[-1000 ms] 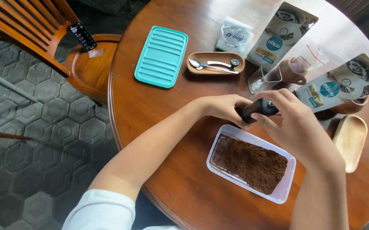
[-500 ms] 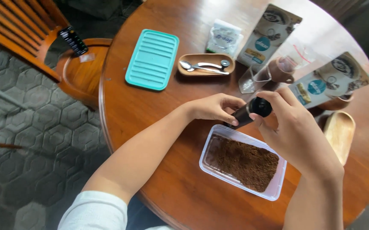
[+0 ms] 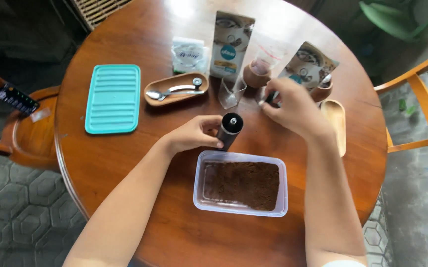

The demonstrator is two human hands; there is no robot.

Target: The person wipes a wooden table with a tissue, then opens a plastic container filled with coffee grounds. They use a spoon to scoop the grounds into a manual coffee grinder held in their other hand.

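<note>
At frame centre, the left hand point(image 3: 192, 134) wraps its fingers around the dark cylindrical hand grinder point(image 3: 229, 130), standing nearly upright on the round wooden tabletop point(image 3: 125, 163). The right hand point(image 3: 293, 106), up and to its right, pinches something small I cannot identify.

Near the far edge of the round wooden table point(image 3: 125, 163) stands a tall printed pouch point(image 3: 231, 45), cream and brown with a blue round label, and a second pouch of the same kind point(image 3: 307, 65) leans to its right, partly behind the right hand point(image 3: 293, 110). Just left of the tall one lies a small clear packet point(image 3: 189, 55) with white contents and blue print. Off the table's left edge, a small dark card-like object point(image 3: 15, 99) with pale and green marks rests on a wooden chair point(image 3: 26, 143).
</note>
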